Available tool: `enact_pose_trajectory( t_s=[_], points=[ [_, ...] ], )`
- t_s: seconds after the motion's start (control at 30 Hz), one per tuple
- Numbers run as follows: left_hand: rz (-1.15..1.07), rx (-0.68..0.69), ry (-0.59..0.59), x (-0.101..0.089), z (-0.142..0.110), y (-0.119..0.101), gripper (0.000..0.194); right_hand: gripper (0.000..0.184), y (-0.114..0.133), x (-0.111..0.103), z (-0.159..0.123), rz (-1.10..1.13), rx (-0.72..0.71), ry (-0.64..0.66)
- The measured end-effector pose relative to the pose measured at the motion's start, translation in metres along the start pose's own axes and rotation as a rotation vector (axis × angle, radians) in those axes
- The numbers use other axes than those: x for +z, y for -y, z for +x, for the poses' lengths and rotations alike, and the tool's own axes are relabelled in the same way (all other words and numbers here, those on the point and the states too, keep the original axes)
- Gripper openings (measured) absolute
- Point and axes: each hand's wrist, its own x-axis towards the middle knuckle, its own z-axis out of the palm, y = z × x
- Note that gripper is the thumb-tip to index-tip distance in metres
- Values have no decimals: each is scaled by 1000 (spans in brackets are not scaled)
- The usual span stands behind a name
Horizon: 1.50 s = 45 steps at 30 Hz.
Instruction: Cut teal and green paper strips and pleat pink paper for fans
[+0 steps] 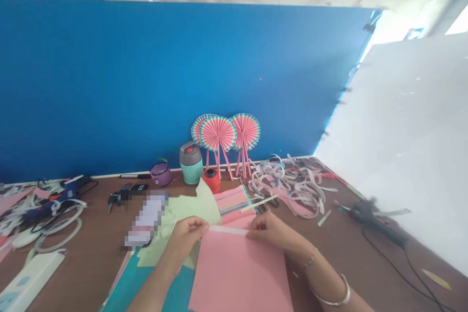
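A pink paper sheet lies in front of me with a narrow whitish strip along its far edge. My left hand is closed, thumb and fingers pinching the sheet's far left corner at one end of the strip. At the strip's other end, my right hand is closed on the same edge, its fingertips curled and partly hidden. Light green paper and teal paper lie under and beside my left hand. Just beyond the sheet is pleated pink paper with teal edges.
Several round pink paper fans lean at the blue partition. Nearby stand a teal jar, a red container and a purple pot. Curled paper strips heap at right, near a glue gun; a power strip is at left.
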Motion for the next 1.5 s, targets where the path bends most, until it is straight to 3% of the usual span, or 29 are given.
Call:
enact_pose_trajectory(
  t_s=[0.1,0.27,0.53,0.8,1.03,1.13,1.23,1.33,1.37,1.4,1.5],
  points=[
    [-32,-24,-28,-10,4,5,24,24,-6,-15,1,65,39,-1],
    [-66,-56,-89,-16,11,13,28,29,-14,-28,4,180,56,-111],
    [-123,-64,-69,-15,11,11,36,37,-24,-28,8,286,44,-190],
    [-308,-25,57,-12,6,2,41,39,-21,-26,6,339,104,-289],
    [-288,-17,-20,-9,8,8,33,37,-24,-27,8,356,94,-317],
    [-286,23,-45,-8,10,10,33,37,-28,-31,9,424,66,-407],
    [-279,52,-57,-7,11,12,32,40,-25,-35,8,473,3,-647],
    [-248,44,-63,-3,11,13,32,37,-10,-28,6,282,-116,-928],
    [-232,35,-60,-1,10,14,33,32,-1,-21,5,174,-164,-951],
    [-219,32,-54,1,10,14,35,27,8,-13,4,72,-212,-953],
    [-188,64,-27,7,6,13,36,14,37,22,4,-219,-438,-677]
  ],
)
